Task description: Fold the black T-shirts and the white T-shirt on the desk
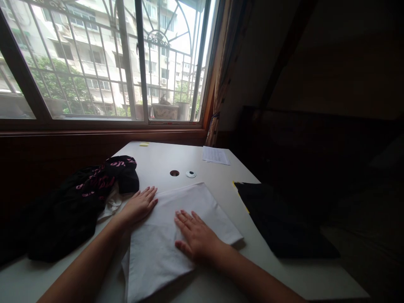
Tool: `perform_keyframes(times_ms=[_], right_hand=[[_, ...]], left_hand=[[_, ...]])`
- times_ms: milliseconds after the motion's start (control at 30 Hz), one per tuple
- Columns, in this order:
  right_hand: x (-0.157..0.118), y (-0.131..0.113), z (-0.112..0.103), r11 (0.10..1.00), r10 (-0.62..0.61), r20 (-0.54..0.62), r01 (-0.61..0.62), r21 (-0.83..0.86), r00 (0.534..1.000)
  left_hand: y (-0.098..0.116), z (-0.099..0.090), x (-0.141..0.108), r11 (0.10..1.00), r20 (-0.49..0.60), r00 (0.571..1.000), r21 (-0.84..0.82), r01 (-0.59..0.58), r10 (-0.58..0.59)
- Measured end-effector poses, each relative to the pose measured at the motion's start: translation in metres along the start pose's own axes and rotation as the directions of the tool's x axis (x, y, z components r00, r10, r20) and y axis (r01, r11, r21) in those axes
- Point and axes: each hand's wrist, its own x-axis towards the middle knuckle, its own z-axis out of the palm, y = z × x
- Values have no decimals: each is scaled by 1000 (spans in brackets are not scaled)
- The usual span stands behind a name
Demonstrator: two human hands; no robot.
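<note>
A white cloth garment (164,240), folded into a rough flat shape, lies on the white table (158,162) in front of me. My left hand (140,205) rests flat at its upper left edge, fingers stretched out. Pressed on the middle right of the cloth is my right hand (195,235), palm down with the fingers a little spread. Neither hand grips anything. What kind of garment it is, I cannot tell.
A heap of black clothing (82,198) with pink lettering lies at the left. Dark folded cloth (277,223) lies at the right edge. Farther back are printed papers (216,155), a yellow note (144,144), a round hole (174,173) and its cap (190,174).
</note>
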Motion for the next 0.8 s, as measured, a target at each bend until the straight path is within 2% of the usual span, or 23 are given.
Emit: perform_keyframes(times_ms=[133, 267, 433, 567, 667, 800], right_hand=[[-5, -47, -2, 975, -182, 22, 177, 130, 983], [-11, -61, -6, 948, -280, 30, 272, 165, 959], [-14, -44, -9, 932, -347, 22, 342, 122, 938], [-16, -28, -6, 941, -317, -31, 318, 115, 948], [-21, -16, -7, 951, -280, -34, 282, 124, 959], [-32, 1, -17, 958, -257, 16, 253, 135, 966]], left_hand=[[-3, 3, 1, 1000, -21, 1000, 1, -22, 22], [-6, 5, 1, 999, -42, 999, -7, -33, 33], [-10, 2, 0, 993, -153, 983, -42, -112, 105], [-12, -3, -1, 981, -254, 956, -82, -174, 149], [-12, -5, 0, 974, -285, 950, -144, -175, 128], [-12, -5, 2, 953, -273, 955, -243, -183, 114]])
